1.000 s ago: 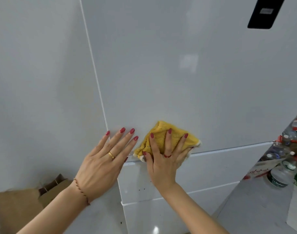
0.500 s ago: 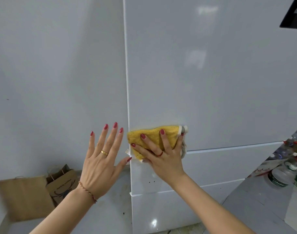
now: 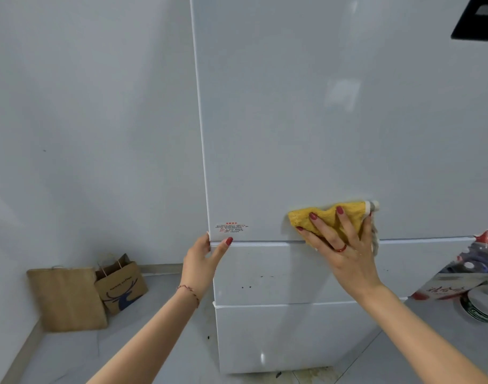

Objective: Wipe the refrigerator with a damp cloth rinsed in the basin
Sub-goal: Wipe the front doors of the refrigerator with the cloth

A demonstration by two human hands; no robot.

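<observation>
Facing a white refrigerator (image 3: 334, 120) that fills the centre and right of the frame, we note its drawer fronts below. Two brown paper bags (image 3: 87, 292) stand lower left. Our right hand (image 3: 339, 242), fingers spread straight, presses a yellow cloth (image 3: 327, 217) flat on the door's lower edge. Our left hand (image 3: 202, 256) grips the door's lower left corner, thumb on the front.

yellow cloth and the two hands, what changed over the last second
The right hand slid the yellow cloth rightward along the bottom of the upper door, away from the fridge's left edge, uncovering a small red-print label. The left hand left the side panel and took hold of the door's lower left corner. The right palm stays flat on the cloth.
</observation>
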